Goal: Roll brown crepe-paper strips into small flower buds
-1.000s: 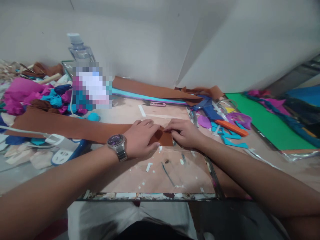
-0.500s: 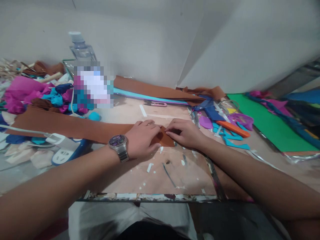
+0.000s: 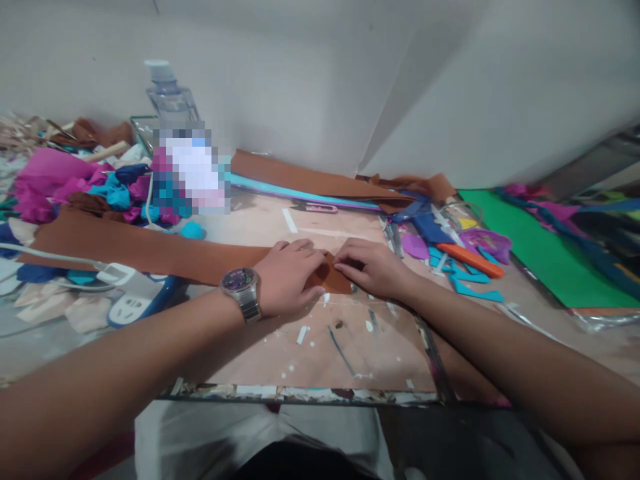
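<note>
A long strip of brown fabric [image 3: 160,250] runs from the scrap pile on the left to the middle of the work board. My left hand [image 3: 287,277], with a metal-banded watch on the wrist, lies over the strip near its right end. Its fingers are spread on the cloth and the thumb sits apart at the near edge. At that end, my right hand [image 3: 373,265] has thumb and forefinger pinched together on the fabric's edge. Part of the strip is hidden under my left hand.
Thread snips [image 3: 320,209] lie beyond my hands, before folded brown fabric [image 3: 310,177]. An orange cutter [image 3: 470,260], blue scraps and a green sheet [image 3: 545,247] lie right. Left are a bottle [image 3: 173,100], coloured scraps [image 3: 50,177] and a white power strip [image 3: 133,303].
The whole view has shifted slightly, so things appear a little further right. Both hands keep nearly the same places on the brown fabric strip.
</note>
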